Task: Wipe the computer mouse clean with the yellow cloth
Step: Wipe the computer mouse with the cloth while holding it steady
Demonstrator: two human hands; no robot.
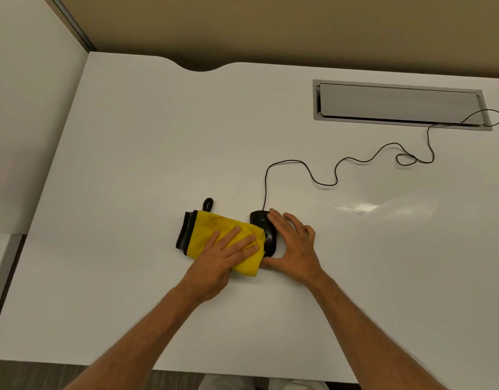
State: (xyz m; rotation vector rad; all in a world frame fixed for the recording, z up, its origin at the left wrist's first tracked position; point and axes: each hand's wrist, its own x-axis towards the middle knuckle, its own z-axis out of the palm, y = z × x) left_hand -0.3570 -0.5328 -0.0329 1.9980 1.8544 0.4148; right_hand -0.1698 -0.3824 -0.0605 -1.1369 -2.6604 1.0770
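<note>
A black wired computer mouse lies near the middle of the white desk. My right hand holds it, thumb at its near end and index finger along its top. A folded yellow cloth with a dark grey edge and black loop lies just left of the mouse, its right edge against the mouse's side. My left hand lies flat on the cloth with fingers spread, pressing it down. The right half of the mouse is hidden by my right hand.
The mouse cable snakes to the back right into a grey cable hatch set in the desk. A beige partition wall runs along the far edge, and a second white surface adjoins on the left.
</note>
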